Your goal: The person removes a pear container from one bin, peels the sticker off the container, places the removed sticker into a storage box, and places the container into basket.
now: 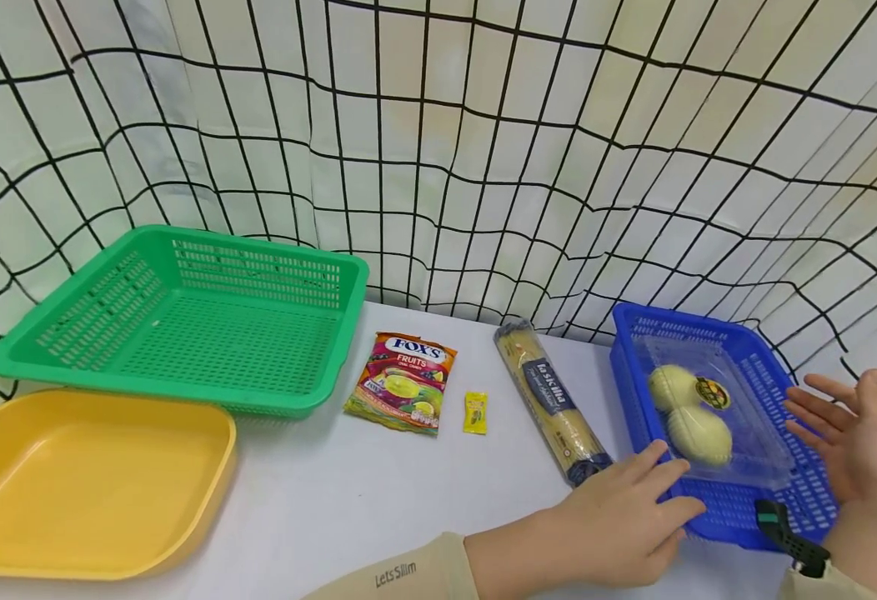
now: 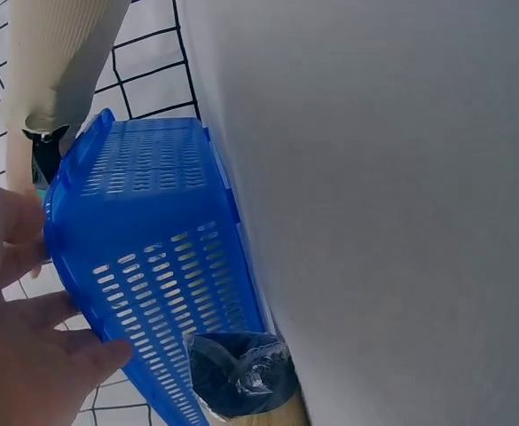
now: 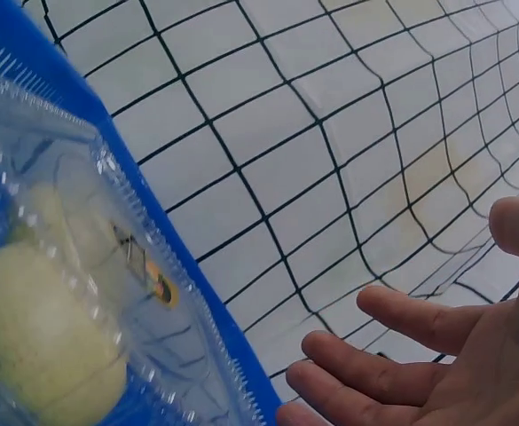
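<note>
Blue basket (image 1: 746,512), with a clear fruit pack (image 1: 709,408) inside, was flanked at the table's (image 1: 378,492) right end by the left hand (image 1: 618,521) touching its near-left rim and the right hand (image 1: 854,437) held open beside it, neither gripping, nothing yet lifted.

Desk (image 1: 348,500), taken from the pasta roll (image 1: 551,400):
- sweet sachet (image 1: 475,412), just left;
- candy bag (image 1: 404,382), further left;
- mesh basket (image 1: 183,321), far left;
- tray (image 1: 86,483), before that basket;
- crate (image 1: 739,500), just right, holding a clamshell box (image 1: 709,408) of fruit.
</note>
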Motion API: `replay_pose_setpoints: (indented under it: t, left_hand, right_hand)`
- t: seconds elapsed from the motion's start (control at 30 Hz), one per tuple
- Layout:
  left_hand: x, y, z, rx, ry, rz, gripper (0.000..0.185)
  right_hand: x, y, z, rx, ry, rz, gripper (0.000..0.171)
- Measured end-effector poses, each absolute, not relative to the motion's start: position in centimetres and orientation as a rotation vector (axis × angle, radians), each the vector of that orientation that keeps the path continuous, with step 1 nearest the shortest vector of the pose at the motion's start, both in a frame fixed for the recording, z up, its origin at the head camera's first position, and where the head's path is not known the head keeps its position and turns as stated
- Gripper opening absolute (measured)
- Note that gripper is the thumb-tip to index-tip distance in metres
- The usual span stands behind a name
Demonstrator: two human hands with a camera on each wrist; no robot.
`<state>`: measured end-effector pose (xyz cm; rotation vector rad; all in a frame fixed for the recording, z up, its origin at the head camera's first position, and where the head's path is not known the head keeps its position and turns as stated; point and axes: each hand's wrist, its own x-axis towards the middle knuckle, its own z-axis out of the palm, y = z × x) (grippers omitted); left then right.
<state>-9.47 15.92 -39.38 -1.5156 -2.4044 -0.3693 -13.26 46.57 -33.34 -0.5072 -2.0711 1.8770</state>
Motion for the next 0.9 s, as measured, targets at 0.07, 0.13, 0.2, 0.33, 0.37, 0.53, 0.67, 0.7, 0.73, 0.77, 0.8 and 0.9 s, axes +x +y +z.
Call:
replay_pose_setpoints:
  t: [0.07,0.13,0.2,0.33,0.37,0.53,0.67,0.7,0.73,0.77,0.8,0.9]
  left_hand:
    - [-9.5,16.0,-39.5,-1.493,-2.384,-0.367,0.043]
    - [-9.6,16.1,-39.5,-1.466,-2.377,-0.387,0.04]
    - [-9.6,16.2,-39.4,-1.444,-2.395,-0.392,0.038]
    - [-9.8,16.2,-39.3,-1.419,-2.439,-0.374,0.036]
    - [-9.8,16.2,-39.2,-1.418,-2.445,-0.369,0.036]
    - [-10.0,16.4,-39.0,-1.42,-2.453,-0.364,0.036]
    - [-10.1,16.4,-39.1,-1.423,-2.451,-0.344,0.037]
    - [-10.1,16.4,-39.2,-1.423,-2.45,-0.341,0.037]
    - [-10.1,16.4,-39.2,-1.424,-2.45,-0.344,0.037]
    - [-10.1,16.4,-39.2,-1.425,-2.451,-0.347,0.037]
    - [-10.1,16.4,-39.3,-1.424,-2.454,-0.352,0.037]
    - [-10.0,16.3,-39.3,-1.409,-2.459,-0.355,0.038]
  right_hand:
    - [-13.4,46.7,-33.6,-0.585,-2.135,1.837,0.073]
    - [-13.7,46.8,-33.6,-0.673,-2.195,1.797,0.084]
    - [-14.0,46.8,-33.6,-0.753,-2.237,1.779,0.091]
    - [-14.4,47.2,-33.5,-0.803,-2.358,1.78,0.1]
    - [-14.4,47.5,-33.5,-0.79,-2.409,1.783,0.101]
    - [-14.9,48.6,-33.6,-0.735,-2.803,1.637,0.101]
    - [-15.2,48.8,-34.1,-0.751,-2.997,1.53,0.1]
    - [-15.2,48.8,-34.3,-0.737,-3.015,1.527,0.096]
    - [-15.1,48.9,-34.5,-0.721,-3.02,1.538,0.091]
    - [-15.1,48.9,-34.7,-0.701,-3.021,1.548,0.086]
    - [-15.0,48.9,-34.7,-0.668,-3.021,1.565,0.08]
    - [-14.9,49.1,-34.9,-0.579,-3.018,1.617,0.069]
